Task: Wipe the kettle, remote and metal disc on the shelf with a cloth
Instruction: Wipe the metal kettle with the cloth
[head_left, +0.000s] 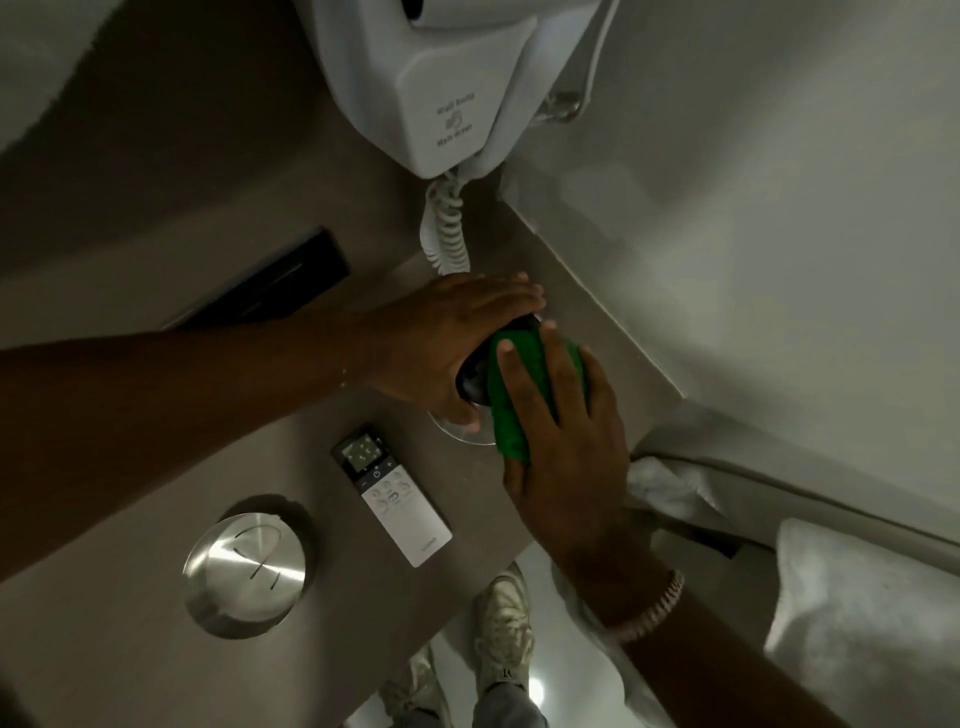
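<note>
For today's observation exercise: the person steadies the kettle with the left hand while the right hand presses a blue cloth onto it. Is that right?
Not quite: the cloth is green, not blue. The head view shows the left hand steadying the dark kettle while the right hand presses the green cloth onto it.
</note>
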